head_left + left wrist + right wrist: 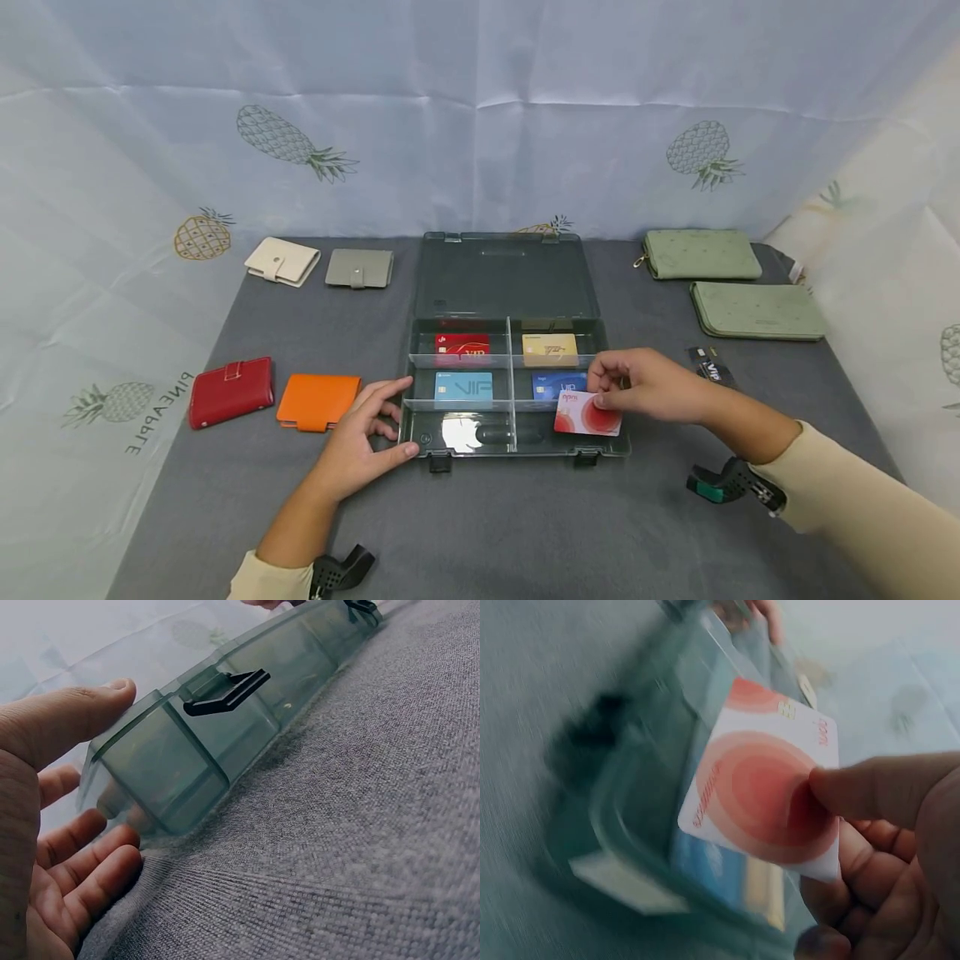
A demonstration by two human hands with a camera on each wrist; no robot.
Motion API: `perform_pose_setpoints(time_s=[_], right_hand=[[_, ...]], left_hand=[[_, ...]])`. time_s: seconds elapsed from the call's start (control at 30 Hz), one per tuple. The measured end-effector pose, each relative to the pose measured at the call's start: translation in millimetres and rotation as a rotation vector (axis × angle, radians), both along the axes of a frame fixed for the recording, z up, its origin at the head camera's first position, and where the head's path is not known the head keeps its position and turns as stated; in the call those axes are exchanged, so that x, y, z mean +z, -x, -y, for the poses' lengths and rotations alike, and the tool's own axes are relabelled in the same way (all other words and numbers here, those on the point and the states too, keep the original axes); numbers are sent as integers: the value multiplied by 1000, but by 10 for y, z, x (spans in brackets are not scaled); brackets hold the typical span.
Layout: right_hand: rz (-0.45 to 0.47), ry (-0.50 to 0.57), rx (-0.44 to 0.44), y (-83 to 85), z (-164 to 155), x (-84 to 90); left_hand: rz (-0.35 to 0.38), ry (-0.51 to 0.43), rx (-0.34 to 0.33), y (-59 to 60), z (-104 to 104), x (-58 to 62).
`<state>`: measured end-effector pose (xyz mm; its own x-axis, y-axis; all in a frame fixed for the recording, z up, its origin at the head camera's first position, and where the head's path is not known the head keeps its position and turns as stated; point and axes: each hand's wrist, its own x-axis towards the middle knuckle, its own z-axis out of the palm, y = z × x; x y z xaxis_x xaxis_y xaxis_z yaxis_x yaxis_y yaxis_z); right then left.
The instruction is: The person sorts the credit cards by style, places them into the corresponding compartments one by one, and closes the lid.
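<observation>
My right hand pinches a white-and-red card between thumb and fingers, tilted over the front right compartment of a clear green divided box. In the right wrist view the card's red circles and chip show, close to the thumb. My left hand rests at the box's front left corner, its thumb at the front rim and its loosely bent fingers along the side. Inside the box stand a red card, a gold card, a light blue card and a blue card, each in its own compartment.
The box's lid lies open behind it. At left are a cream wallet, a grey one, a red one and an orange one. Two green wallets and a black card lie at right.
</observation>
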<state>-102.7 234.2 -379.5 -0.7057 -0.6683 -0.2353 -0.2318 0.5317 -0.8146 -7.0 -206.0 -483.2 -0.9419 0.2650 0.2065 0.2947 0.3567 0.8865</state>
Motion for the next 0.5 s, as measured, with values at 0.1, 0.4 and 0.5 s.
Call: perform_pose_setpoints(time_s=[0.1,0.4,0.5], right_hand=[[-64,-20,-13,-83,136,-51],[-511,-117,46,-332,313,-230],[-607,-140,61,-366,310,-259]], left_hand=[[-3,-1,2,3,-1,6],[-1,4,-1,8,-7,10],[-1,3,0,1,-4,7]])
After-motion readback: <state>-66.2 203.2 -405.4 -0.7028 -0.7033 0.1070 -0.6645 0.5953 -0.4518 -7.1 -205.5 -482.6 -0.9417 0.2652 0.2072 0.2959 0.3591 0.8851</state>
